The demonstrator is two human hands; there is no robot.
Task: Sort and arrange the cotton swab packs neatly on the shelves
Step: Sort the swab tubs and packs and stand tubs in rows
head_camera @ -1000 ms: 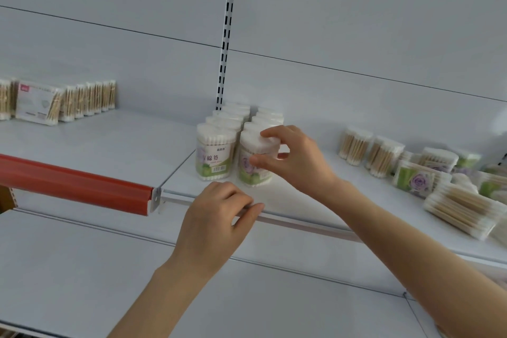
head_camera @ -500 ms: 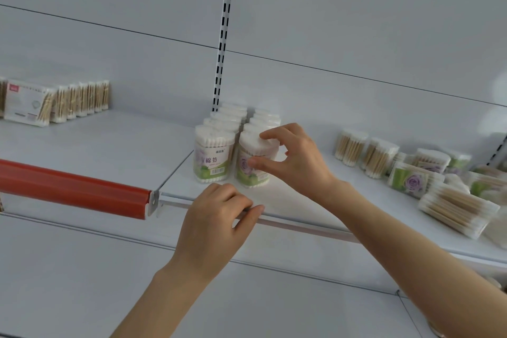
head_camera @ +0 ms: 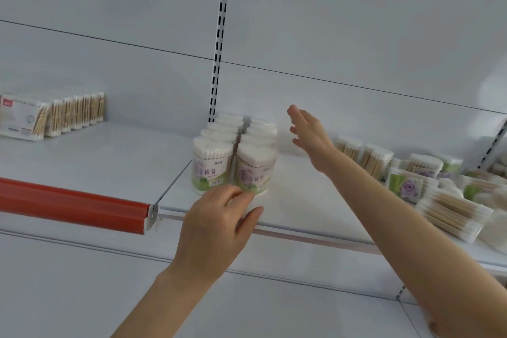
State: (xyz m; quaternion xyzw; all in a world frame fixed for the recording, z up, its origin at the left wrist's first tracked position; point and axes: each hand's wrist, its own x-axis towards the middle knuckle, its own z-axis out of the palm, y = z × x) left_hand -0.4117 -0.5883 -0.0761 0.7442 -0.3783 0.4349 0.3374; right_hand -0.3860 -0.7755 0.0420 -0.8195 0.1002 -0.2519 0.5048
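- While the right hand [head_camera: 310,137] hangs spread beside the jars [head_camera: 256,170], steady the front one with the left hand [head_camera: 216,222], fingers relaxed.
- Fetch loose packs [head_camera: 450,214]; keep rows straight.

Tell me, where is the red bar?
In the head view the red bar runs along the front edge of the left shelf, ending just left of the left hand and the round cotton swab tubs.

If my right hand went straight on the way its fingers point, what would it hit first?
Probably the white back panel: the open right hand points up and back, just right of the swab jars. Depth is unclear, so it might brush the rearmost jar.
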